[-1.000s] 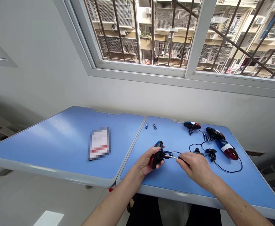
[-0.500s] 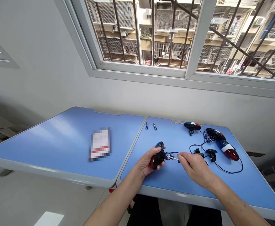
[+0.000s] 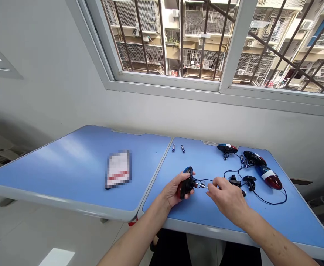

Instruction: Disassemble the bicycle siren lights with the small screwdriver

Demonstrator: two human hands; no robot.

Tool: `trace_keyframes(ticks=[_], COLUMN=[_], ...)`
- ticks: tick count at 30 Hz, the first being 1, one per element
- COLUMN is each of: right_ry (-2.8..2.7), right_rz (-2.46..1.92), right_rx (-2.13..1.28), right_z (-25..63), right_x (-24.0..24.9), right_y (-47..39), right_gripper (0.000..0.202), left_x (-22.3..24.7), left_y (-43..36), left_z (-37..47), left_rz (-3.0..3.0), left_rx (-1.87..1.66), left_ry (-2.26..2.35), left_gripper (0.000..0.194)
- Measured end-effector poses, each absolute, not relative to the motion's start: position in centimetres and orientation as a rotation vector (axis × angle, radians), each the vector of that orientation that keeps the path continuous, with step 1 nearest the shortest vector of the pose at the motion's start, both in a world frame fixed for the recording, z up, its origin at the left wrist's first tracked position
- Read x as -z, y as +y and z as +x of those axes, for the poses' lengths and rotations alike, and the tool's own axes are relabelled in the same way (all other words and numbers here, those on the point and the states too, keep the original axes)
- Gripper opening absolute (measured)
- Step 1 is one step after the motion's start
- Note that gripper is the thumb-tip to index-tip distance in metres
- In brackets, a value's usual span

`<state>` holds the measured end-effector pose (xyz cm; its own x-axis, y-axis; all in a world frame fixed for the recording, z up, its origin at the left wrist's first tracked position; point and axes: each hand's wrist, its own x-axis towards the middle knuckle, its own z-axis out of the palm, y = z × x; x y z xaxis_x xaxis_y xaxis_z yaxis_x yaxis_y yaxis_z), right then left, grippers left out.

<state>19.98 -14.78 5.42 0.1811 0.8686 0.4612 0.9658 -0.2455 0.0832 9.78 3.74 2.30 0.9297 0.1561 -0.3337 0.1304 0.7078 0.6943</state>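
My left hand is closed around a dark oval device with a blue end and a red end, held above the blue table. A thin metal screwdriver reaches from the device's black side to my right hand, whose fingers wrap its handle. The handle is mostly hidden. A black cable runs from near the device toward the right.
Similar devices lie at right: one at the back, one beside it, and a blue-white-red one. Black clips, cables and small batteries lie around. A blurred packet rests on the left table.
The fingers of my right hand have shifted on the screwdriver handle and the hand has tilted slightly. My left hand holds the device in nearly the same place.
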Motion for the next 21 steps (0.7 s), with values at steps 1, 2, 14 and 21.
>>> trace_keyframes(ticks=[1, 2, 14, 21], right_ry=[-1.77, -1.762, -1.554, -1.656], right_rz=[-2.233, -2.247, -2.414, -2.373], right_rx=[0.579, 0.507, 0.044, 0.306], right_z=[20.0, 20.0, 19.8, 20.0], right_x=[-5.5, -5.6, -8.6, -6.6], right_y=[-14.8, -14.8, -15.0, -15.1], right_gripper=[0.013, 0.014, 0.026, 0.009], left_x=[-2.3, -2.3, -2.2, -2.2], left_y=[3.7, 3.7, 3.5, 3.6], left_z=[9.8, 9.7, 9.6, 9.8], left_rz=[0.788, 0.789, 0.836, 0.796], left_rx=[-0.022, -0.027, -0.024, -0.047], left_ry=[0.381, 0.374, 0.325, 0.356], left_gripper=[0.048, 0.048, 0.047, 0.047])
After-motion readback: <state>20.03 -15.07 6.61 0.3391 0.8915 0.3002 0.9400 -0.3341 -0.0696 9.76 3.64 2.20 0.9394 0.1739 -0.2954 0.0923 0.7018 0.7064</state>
